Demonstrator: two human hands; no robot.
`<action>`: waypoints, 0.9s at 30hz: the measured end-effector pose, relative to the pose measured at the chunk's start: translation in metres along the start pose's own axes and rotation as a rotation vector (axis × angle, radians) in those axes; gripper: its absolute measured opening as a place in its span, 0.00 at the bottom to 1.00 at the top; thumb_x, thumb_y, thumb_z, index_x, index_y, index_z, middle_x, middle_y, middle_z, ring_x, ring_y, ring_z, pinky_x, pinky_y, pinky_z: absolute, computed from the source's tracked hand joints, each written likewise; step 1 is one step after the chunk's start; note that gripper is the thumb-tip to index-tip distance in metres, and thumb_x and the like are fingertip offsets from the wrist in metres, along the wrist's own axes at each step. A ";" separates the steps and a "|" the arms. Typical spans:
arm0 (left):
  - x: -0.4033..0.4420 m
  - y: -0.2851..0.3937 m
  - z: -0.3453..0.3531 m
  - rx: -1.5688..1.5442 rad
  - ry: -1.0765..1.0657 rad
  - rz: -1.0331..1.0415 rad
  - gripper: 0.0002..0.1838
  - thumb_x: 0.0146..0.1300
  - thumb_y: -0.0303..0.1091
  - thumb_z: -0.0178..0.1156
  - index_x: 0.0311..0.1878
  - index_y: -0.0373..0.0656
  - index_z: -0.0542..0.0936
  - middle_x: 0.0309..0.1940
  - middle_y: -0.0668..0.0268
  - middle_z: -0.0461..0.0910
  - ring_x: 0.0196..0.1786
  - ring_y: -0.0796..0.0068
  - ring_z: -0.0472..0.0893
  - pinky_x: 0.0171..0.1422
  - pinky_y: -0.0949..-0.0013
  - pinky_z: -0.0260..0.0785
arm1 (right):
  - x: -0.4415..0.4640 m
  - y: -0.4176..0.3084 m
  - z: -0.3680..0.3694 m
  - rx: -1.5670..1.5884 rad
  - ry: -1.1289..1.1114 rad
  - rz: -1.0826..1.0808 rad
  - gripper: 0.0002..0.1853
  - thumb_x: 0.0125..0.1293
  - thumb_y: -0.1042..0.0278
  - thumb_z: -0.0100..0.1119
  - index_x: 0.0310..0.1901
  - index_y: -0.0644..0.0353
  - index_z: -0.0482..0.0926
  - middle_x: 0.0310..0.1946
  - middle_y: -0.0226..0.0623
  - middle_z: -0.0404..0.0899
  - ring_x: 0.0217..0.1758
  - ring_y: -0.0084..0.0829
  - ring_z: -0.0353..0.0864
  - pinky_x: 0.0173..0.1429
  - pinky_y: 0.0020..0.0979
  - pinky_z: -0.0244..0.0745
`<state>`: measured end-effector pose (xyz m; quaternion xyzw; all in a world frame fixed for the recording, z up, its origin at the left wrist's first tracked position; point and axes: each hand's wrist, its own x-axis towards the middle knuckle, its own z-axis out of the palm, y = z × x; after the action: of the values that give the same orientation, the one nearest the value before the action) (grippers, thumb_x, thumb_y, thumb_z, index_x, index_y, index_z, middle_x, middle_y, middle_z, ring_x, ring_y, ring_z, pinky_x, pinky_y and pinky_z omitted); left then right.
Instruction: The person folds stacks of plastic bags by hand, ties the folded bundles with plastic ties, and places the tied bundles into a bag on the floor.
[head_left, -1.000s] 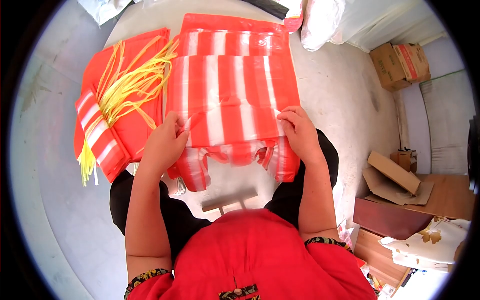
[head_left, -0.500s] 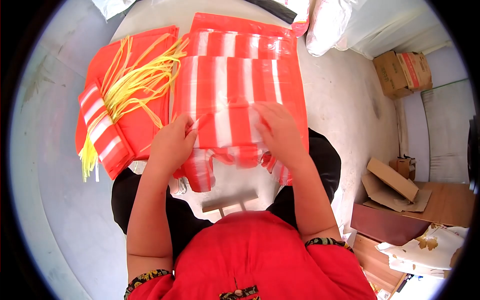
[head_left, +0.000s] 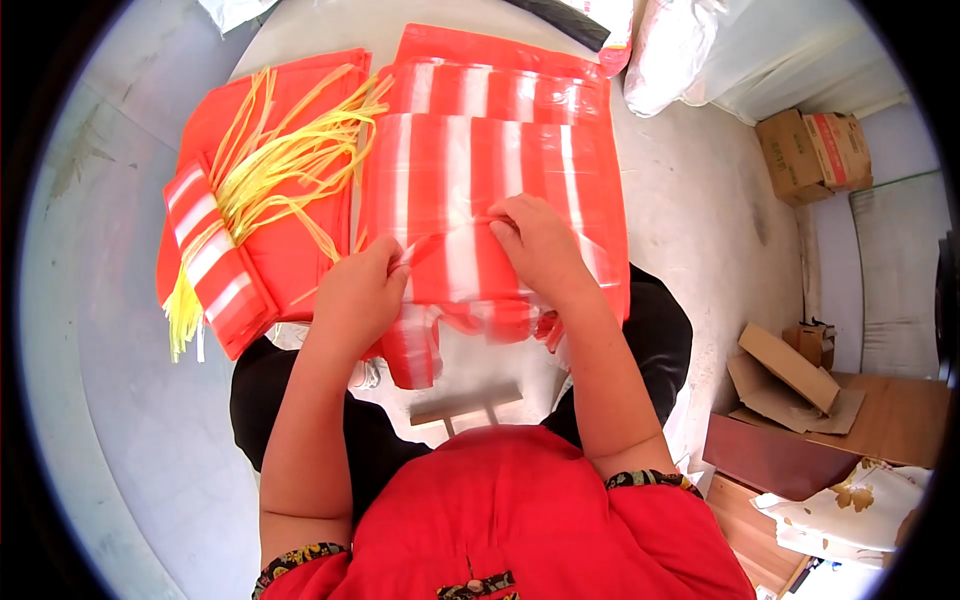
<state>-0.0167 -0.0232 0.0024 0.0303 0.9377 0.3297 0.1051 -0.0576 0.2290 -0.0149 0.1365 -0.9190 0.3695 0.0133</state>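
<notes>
A stack of red-and-white striped plastic bags (head_left: 480, 160) lies in front of me, the handle loops of the top one hanging over the near edge. My left hand (head_left: 365, 285) is closed in a pinch on the bag's left part, near the handles. Farther right and a little higher, my right hand (head_left: 535, 245) has its thumb and fingers curled together on the same bag. Between the two hands the plastic is slightly creased. A folded striped bundle (head_left: 212, 260) lies to the left, with yellow plastic strips (head_left: 290, 165) spread beside it on plain red bags (head_left: 310, 90).
The pale tabletop (head_left: 300, 35) shows behind the bags. A white plastic sack (head_left: 670, 55) stands beyond at the right. Cardboard boxes (head_left: 810, 155) sit by the far right wall, and an opened carton (head_left: 790, 380) lies on a brown cabinet (head_left: 890, 415).
My right hand has moved left across the bag, and its fingers have drawn together. The left hand keeps its pinch. The whole view has shifted slightly.
</notes>
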 end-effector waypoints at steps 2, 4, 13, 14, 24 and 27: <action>0.000 -0.001 0.001 0.002 0.008 0.009 0.10 0.73 0.34 0.64 0.48 0.38 0.78 0.39 0.52 0.85 0.45 0.46 0.85 0.49 0.51 0.76 | 0.003 0.002 -0.001 0.008 -0.021 0.019 0.09 0.77 0.69 0.60 0.51 0.65 0.82 0.46 0.45 0.86 0.53 0.47 0.85 0.57 0.40 0.79; 0.000 -0.001 0.001 0.002 0.011 0.013 0.10 0.73 0.35 0.64 0.48 0.38 0.78 0.38 0.52 0.85 0.45 0.47 0.85 0.49 0.51 0.76 | 0.005 -0.003 -0.006 0.039 -0.069 0.085 0.09 0.76 0.68 0.61 0.51 0.64 0.82 0.43 0.45 0.86 0.50 0.46 0.85 0.54 0.40 0.79; 0.000 0.000 0.001 0.027 -0.004 0.010 0.10 0.74 0.35 0.63 0.47 0.38 0.78 0.39 0.52 0.85 0.45 0.46 0.85 0.49 0.51 0.75 | 0.006 0.001 -0.012 0.135 -0.153 0.171 0.17 0.76 0.53 0.63 0.52 0.60 0.85 0.44 0.44 0.89 0.50 0.41 0.88 0.55 0.40 0.81; 0.000 0.000 0.001 0.027 -0.005 0.010 0.10 0.74 0.36 0.63 0.47 0.38 0.78 0.39 0.52 0.85 0.45 0.46 0.85 0.49 0.51 0.75 | 0.006 0.001 -0.012 0.145 -0.162 0.183 0.18 0.76 0.52 0.64 0.52 0.60 0.85 0.45 0.44 0.89 0.50 0.40 0.88 0.55 0.40 0.81; 0.000 0.001 0.001 0.022 -0.012 0.014 0.10 0.74 0.36 0.62 0.48 0.38 0.78 0.40 0.51 0.85 0.46 0.45 0.85 0.49 0.50 0.75 | 0.011 0.007 -0.005 0.140 -0.128 0.198 0.15 0.76 0.55 0.63 0.49 0.59 0.86 0.40 0.42 0.89 0.44 0.39 0.87 0.50 0.39 0.80; 0.000 0.001 0.001 0.018 -0.008 0.017 0.10 0.74 0.36 0.62 0.48 0.38 0.78 0.40 0.50 0.85 0.46 0.45 0.85 0.49 0.50 0.75 | 0.011 0.006 -0.003 0.100 -0.103 0.171 0.13 0.76 0.59 0.63 0.48 0.61 0.86 0.39 0.40 0.89 0.42 0.37 0.87 0.48 0.36 0.79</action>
<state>-0.0160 -0.0216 0.0019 0.0404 0.9399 0.3222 0.1056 -0.0703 0.2322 -0.0153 0.0768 -0.9073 0.4071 -0.0723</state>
